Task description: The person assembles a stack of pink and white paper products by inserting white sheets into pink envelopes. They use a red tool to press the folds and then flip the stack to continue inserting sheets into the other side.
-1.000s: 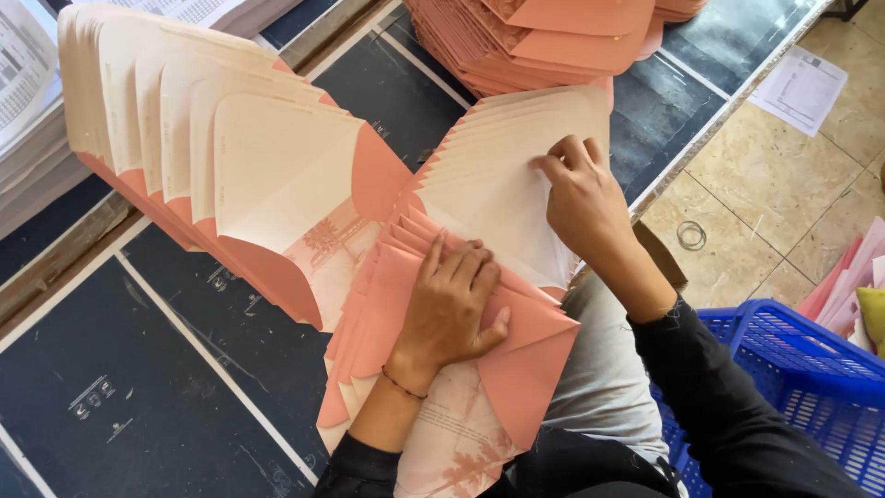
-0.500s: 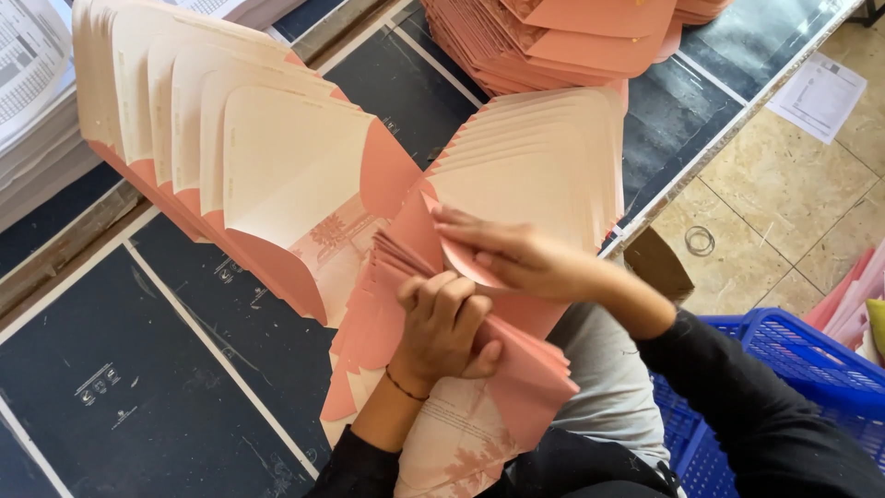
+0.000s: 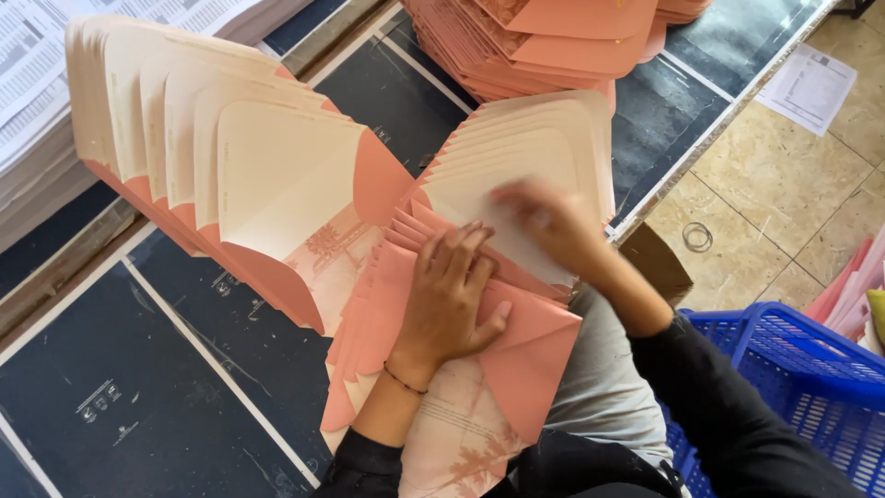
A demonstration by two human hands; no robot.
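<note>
A fanned pile of salmon-pink envelope blanks (image 3: 277, 184) with cream insides lies spread on the dark table (image 3: 138, 387) in front of me. My left hand (image 3: 452, 295) lies flat, palm down, on the folded pink flaps at the middle of the pile and holds them down. My right hand (image 3: 553, 226) is blurred with motion. It rests on the cream right-hand flaps (image 3: 535, 148) that fan up and to the right. Whether its fingers grip a flap cannot be made out.
Another stack of pink envelopes (image 3: 553, 37) sits at the table's far edge. Piles of printed sheets (image 3: 37, 83) stand at the top left. A blue plastic basket (image 3: 784, 369) is on the tiled floor at my right, with a loose paper (image 3: 811, 88) beyond it.
My right hand drew a flap in towards the middle, where it met the left hand, and has moved back out onto the right-hand flaps. The left hand stayed pressed on the pile.
</note>
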